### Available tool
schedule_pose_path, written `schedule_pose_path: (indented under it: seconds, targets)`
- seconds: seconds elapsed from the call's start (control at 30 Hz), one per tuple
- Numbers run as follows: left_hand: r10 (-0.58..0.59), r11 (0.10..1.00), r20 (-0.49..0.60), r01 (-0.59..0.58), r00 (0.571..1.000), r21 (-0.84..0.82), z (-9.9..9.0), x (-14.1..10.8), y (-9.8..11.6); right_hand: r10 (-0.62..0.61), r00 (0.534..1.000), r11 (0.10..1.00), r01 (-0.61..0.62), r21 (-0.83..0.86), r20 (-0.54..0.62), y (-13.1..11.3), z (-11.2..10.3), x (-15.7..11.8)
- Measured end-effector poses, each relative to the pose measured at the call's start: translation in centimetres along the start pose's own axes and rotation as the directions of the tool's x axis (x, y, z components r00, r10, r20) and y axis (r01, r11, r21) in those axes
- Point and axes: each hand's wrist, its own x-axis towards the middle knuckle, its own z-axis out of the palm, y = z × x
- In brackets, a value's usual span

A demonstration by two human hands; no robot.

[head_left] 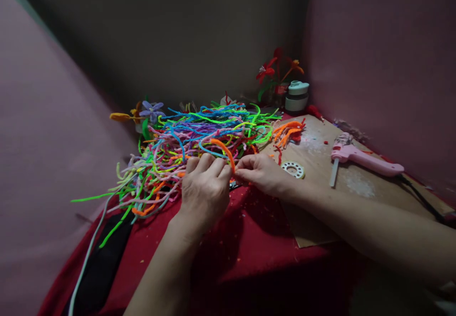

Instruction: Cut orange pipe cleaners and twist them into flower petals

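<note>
a red flower (pixel 265 71) at far right looks finished, the pipe-cleaner heap (pixel 204 127) unused, and the right hand (pixel 261 173) pinches an apparently unfinished orange pipe cleaner (pixel 227 150) at its near side, the curled left hand (pixel 208 187) hiding its hold.

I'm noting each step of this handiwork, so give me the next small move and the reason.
Probably bend the orange fuzzy stem a little more: the right hand appears to pinch its lower end close beside the left hand, while its upper part arcs free above them.
</note>
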Motion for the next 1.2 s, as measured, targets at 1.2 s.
schedule_pose_path:
  seconds: [1.2]
  targets:
    - [-0.204, -0.230, 0.631, 0.590, 0.748, -0.774, 0.9, -0.2, -0.7, -0.596, 0.797, 0.743, 0.502, -0.442, -0.097, -1.1, 0.6, -2.0]
